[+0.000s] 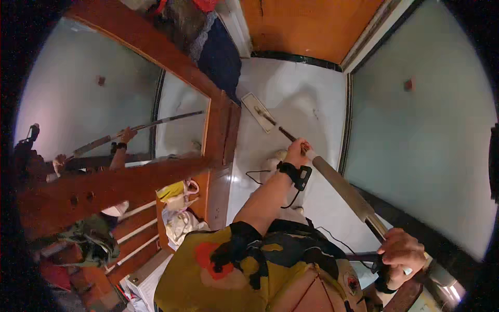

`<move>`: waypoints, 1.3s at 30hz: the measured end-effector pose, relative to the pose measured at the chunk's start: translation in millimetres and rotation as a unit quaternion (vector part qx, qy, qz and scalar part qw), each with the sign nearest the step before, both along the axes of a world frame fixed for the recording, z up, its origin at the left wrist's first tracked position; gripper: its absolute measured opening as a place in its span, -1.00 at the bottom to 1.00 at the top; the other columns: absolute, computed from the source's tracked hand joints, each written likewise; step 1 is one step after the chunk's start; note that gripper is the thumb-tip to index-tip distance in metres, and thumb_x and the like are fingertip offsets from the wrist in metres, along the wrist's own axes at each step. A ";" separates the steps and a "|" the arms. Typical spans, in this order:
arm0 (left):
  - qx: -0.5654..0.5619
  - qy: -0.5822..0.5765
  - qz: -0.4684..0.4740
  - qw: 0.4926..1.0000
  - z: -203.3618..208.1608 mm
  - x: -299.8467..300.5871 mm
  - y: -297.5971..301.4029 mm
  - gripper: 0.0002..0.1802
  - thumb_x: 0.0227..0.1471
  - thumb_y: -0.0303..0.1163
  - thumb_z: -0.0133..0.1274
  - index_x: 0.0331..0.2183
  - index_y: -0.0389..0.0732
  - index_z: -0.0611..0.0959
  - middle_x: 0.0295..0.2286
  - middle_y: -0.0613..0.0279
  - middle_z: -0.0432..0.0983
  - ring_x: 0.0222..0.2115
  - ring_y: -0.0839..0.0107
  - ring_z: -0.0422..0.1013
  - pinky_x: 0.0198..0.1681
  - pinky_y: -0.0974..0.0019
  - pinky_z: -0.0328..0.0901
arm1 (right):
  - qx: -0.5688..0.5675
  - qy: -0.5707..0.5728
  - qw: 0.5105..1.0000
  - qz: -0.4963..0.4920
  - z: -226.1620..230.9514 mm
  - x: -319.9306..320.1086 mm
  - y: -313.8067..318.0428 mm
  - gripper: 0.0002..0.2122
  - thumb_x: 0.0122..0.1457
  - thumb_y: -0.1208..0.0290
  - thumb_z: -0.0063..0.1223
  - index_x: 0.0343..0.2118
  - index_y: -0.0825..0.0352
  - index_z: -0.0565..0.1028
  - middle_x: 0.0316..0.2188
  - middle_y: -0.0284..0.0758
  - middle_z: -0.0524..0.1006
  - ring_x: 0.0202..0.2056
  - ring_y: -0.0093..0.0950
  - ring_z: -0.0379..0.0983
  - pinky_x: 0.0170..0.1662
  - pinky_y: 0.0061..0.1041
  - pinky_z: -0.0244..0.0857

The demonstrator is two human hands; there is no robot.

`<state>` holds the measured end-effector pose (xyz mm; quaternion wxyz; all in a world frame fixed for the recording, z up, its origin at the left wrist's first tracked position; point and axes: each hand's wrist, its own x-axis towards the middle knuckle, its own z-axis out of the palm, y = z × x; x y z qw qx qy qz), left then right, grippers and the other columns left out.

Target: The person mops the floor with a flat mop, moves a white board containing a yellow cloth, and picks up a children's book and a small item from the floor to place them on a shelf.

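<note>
A flat mop slants across the view, its long pole rising from the floor toward the lower right. Its pale rectangular head rests on the white floor beside the wooden furniture. My left hand is wrapped round the lower part of the pole, above the head. Near the pole's upper end, my right hand is closed round it. Dark straps circle both wrists, and a small black device sits on the left one.
A wood-framed mirror at the left reflects the arms and pole. Frosted glass lines the right side, and an orange-brown door stands at the far end. Dark cloth hangs beside the mop head. Bags fill a shelf at lower left.
</note>
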<state>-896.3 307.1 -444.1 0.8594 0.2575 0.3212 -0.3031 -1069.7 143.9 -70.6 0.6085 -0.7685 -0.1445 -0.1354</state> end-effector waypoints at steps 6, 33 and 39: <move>0.057 -0.032 -0.067 0.996 -14.5 114.9 40.5 -0.80 -0.19 -0.44 -0.08 -0.74 -0.22 0.36 -0.73 0.19 0.30 -0.67 0.32 0.26 -0.55 0.29 0.25 | 0.019 0.083 0.995 -0.049 -28.5 75.4 43.5 -0.72 -0.03 0.23 0.02 -0.68 0.35 0.40 -0.72 -0.35 0.38 -0.61 -0.42 0.37 -0.37 -0.33 0.21; 0.088 -0.099 -0.161 0.978 -21.9 192.3 -12.9 -0.89 -0.19 -0.49 -0.07 -0.60 -0.28 0.34 -0.63 0.14 0.27 -0.56 0.30 0.33 -0.52 0.25 0.29 | 0.104 0.075 0.940 -0.316 -33.6 116.6 39.6 -0.79 0.04 0.32 -0.17 -0.62 0.32 0.26 -0.67 -0.39 0.17 -0.53 -0.52 0.15 -0.17 -0.33 0.10; 0.185 -0.052 -0.210 0.959 30.5 227.8 26.4 -0.86 -0.22 -0.45 -0.04 -0.63 -0.28 0.35 -0.66 0.22 0.27 -0.62 0.37 0.29 -0.54 0.34 0.26 | 0.158 0.068 0.950 -0.260 -52.8 143.9 45.1 -0.82 0.03 0.36 -0.22 -0.62 0.32 0.27 -0.67 -0.36 0.23 -0.54 -0.50 0.18 -0.22 -0.33 0.11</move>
